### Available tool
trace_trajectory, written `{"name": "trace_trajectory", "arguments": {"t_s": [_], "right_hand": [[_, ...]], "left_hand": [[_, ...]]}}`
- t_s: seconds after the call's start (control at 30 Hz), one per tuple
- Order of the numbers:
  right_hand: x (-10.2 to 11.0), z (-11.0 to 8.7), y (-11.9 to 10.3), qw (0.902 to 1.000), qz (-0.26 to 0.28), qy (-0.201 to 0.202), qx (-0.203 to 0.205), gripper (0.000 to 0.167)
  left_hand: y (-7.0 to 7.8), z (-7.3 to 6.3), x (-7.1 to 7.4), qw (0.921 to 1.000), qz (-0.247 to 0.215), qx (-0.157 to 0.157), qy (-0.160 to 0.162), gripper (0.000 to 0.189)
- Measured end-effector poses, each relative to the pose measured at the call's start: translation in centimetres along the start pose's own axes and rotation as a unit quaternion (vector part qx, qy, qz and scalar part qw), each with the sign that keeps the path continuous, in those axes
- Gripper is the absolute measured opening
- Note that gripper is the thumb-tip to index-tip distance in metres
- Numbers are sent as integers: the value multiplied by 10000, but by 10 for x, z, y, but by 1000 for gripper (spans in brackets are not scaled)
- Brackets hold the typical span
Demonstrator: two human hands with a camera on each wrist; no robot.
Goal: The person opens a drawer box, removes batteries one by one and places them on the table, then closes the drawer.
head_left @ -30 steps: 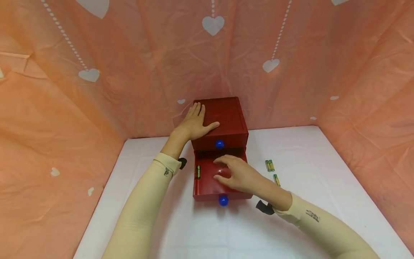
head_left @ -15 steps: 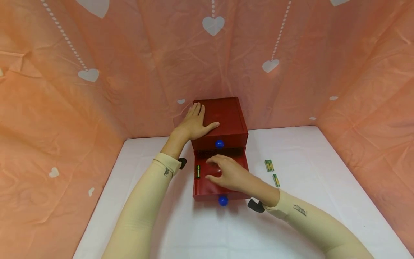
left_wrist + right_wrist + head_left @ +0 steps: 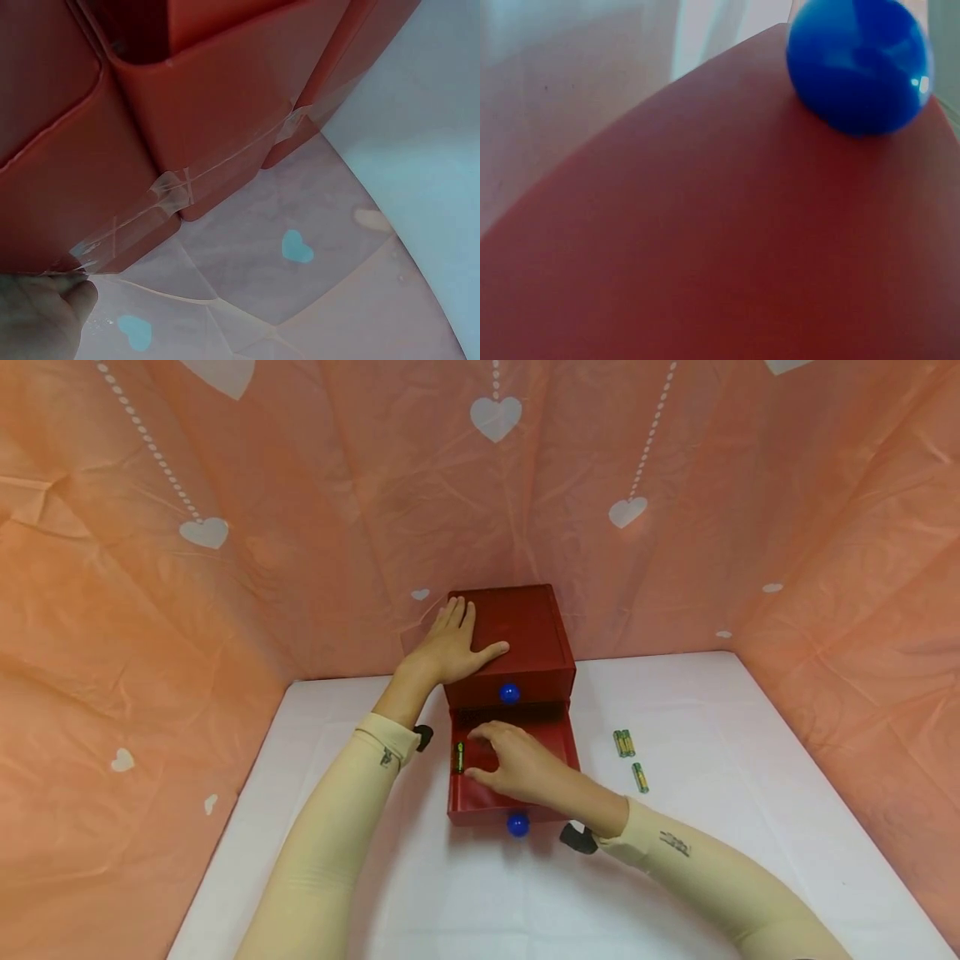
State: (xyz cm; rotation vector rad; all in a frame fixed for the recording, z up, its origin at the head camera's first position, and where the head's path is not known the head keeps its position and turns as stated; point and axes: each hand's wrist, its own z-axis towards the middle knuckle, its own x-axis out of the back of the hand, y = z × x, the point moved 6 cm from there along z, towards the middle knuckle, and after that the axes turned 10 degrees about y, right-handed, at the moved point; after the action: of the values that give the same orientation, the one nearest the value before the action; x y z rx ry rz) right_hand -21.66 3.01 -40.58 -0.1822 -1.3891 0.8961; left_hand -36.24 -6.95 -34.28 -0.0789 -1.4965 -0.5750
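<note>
A red box with drawers [image 3: 521,622] stands at the back of the table, its lower drawer [image 3: 540,735] pulled out. My left hand [image 3: 453,647] rests with spread fingers on the left part of the box's top. In the left wrist view, part of that hand [image 3: 37,315] shows beside the box's taped side. Over the pulled-out drawer is my right hand [image 3: 517,764], thumb and fingers apart, holding nothing. Just left of its fingertips, a green and yellow battery [image 3: 460,757] lies along the drawer's left side. A blue ball knob [image 3: 859,64] fills the top of the right wrist view.
Several more batteries lie on the white table [image 3: 697,752] right of the box: a pair [image 3: 624,743] side by side and a single battery [image 3: 640,777] nearer. A pink cloth with hearts [image 3: 360,510] hangs behind and at both sides.
My right hand has moved left across the pulled-out drawer, closer to the battery inside. The left hand stays on top of the box.
</note>
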Motion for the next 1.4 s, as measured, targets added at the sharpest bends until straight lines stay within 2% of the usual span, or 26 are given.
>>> {"name": "trace_trajectory", "arguments": {"t_s": [0.2,0.53,0.7,1.17,1.4], "right_hand": [[-6,5,0,9999,-28,-93,-112,56],[-13,14,0,10000,62,-17,69,53],[-16,17,3,9999,85,-69,18,54],[-26,18,10,9996,25,-281,41,55],[-30,17,12,9992,-72,-388,-1,60]], "left_hand": [[0,0,0,10000,1,11,-3,105],[1,-1,1,10000,-14,-2,-9,105],[2,-2,3,10000,-50,0,-9,105],[1,-3,2,9999,-71,93,-51,107],[2,-3,1,10000,-59,72,-37,106]]}}
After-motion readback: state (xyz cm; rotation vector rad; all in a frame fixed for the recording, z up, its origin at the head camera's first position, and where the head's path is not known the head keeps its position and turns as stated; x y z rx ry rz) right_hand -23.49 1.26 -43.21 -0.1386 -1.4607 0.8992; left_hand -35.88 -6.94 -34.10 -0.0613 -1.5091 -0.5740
